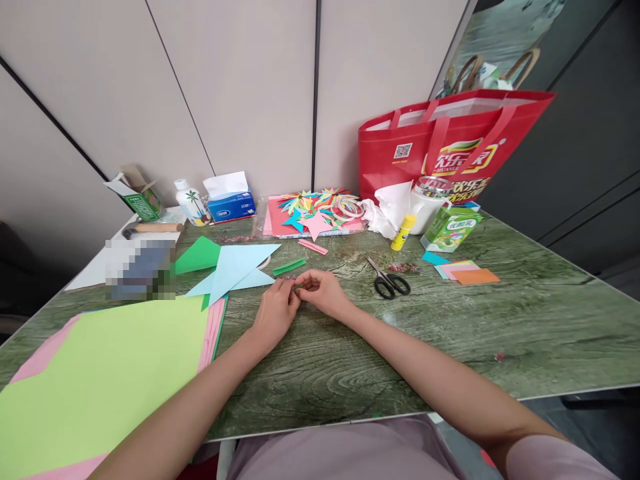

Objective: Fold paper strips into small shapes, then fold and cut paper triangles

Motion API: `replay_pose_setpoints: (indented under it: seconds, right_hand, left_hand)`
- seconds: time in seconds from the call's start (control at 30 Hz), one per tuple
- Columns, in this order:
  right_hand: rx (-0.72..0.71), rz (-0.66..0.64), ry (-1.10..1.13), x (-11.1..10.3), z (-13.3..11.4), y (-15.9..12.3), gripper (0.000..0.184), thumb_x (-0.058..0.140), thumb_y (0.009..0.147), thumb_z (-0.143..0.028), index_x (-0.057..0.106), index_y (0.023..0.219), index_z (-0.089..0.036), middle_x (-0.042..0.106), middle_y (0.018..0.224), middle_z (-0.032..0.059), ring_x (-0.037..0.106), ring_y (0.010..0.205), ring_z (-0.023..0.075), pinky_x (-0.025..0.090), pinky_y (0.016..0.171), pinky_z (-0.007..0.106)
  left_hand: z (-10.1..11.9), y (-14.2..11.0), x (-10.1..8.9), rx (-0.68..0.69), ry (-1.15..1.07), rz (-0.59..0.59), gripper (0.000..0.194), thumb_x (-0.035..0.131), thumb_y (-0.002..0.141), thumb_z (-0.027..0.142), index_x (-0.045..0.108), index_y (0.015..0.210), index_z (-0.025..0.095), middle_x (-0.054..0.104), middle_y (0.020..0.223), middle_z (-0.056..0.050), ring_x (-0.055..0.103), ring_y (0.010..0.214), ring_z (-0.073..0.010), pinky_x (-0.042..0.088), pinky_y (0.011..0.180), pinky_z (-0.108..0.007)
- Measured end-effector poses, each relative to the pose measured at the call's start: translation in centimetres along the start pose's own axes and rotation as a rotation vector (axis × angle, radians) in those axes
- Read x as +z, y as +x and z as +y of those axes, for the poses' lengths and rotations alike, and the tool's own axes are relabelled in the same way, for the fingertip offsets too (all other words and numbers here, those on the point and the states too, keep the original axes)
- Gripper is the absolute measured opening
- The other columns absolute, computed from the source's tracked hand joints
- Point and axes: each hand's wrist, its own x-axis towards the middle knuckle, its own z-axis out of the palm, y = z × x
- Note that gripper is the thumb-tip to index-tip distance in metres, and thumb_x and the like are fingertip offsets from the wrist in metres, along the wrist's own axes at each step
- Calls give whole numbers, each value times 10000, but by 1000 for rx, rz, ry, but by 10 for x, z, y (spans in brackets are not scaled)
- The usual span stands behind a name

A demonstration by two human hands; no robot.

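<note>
A small piece of green paper (299,287) shows between the fingertips of both hands, mostly hidden by them. My left hand (278,307) pinches it from the left, and my right hand (321,292) meets it from the right, thumb and forefinger closed together. Just beyond my fingers lies a folded green paper strip (289,267), with a pink strip (313,247) farther back. Black-handled scissors (389,280) rest on the table to the right. Left of my hands is a light blue paper star (235,270), over a green paper shape (199,255).
Large yellow-green sheets (115,360) cover the front left. Along the back stand a tissue pack (231,205), a white bottle (191,203), paper stars (316,223), a yellow glue stick (403,232), a white mug (425,212), a green carton (451,229) and a red bag (390,160). Coloured slips (475,275) lie right.
</note>
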Motion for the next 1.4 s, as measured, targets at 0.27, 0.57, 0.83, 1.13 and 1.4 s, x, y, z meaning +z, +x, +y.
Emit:
replay_pose_setpoints:
  seconds: [0.27,0.57,0.83,1.13,1.4]
  right_hand:
    - [-14,37,-65,2,-2,0,122,575,568,-140,593,687,-158,636,643,6,566,562,115,462,569,242]
    - [12,-30,-61,-3,0,2,149,584,552,-113,596,692,-162,618,625,-15,548,569,103,462,573,229]
    - [21,-46,-75,-5,2,5,126,590,569,-130,612,690,-156,628,643,-8,559,587,105,473,579,234]
    - [16,-6,-113,-3,3,5,102,601,553,-135,601,651,-162,614,610,-11,538,561,107,451,562,233]
    - [4,17,-129,-1,-2,1,70,598,566,-149,586,632,-166,605,589,-17,530,537,104,439,544,227]
  left_hand:
    - [2,-1,-1,-2,42,-54,161,494,777,99,600,897,118,623,815,-90,590,690,-196,436,596,-278]
    - [5,-3,0,-13,105,-80,169,457,815,136,578,933,137,625,891,-107,612,737,-208,468,613,-294]
    - [5,-4,0,-29,135,-109,198,440,832,154,566,984,131,616,953,-122,621,769,-214,474,616,-296]
    - [1,-5,2,22,110,-80,202,458,819,145,563,992,131,621,967,-121,624,793,-220,490,640,-308]
    - [1,-5,0,17,-17,-29,214,466,792,130,590,965,150,635,891,-92,606,745,-190,474,644,-297]
